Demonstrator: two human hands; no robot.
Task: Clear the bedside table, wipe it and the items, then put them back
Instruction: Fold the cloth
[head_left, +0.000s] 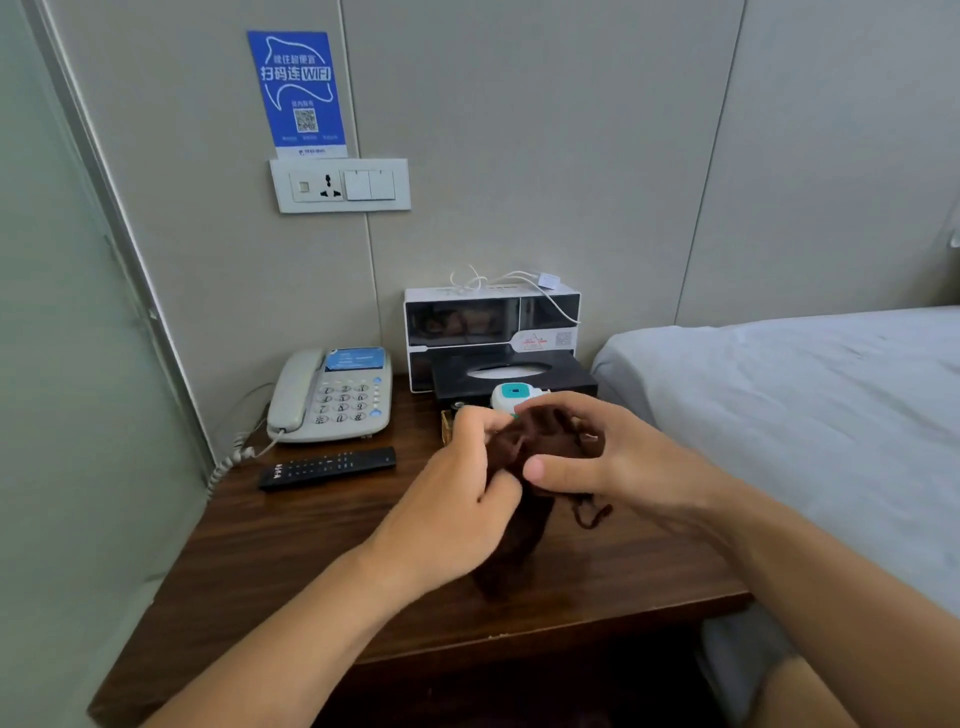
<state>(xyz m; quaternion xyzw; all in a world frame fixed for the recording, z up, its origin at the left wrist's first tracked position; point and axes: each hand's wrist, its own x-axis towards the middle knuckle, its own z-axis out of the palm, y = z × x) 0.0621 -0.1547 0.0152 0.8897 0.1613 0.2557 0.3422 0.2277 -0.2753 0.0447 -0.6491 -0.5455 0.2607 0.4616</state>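
Note:
Both hands hold a dark brown cloth (519, 530) above the middle of the dark wooden bedside table (291, 545). My left hand (467, 493) pinches its upper left part, and my right hand (597, 457) grips its top from the right, thumb pointing left. The cloth hangs down with its lower end near the tabletop. A small white and teal device (511, 396) sits just behind my fingers. On the table's left stand a grey telephone (332, 397) and a black remote (327, 466).
A black tissue box (519, 375) sits in front of a white and black box (491, 322) with a white cable on top, against the wall. A small object (449, 421) lies by my left fingers. The bed (805, 415) borders the table on the right.

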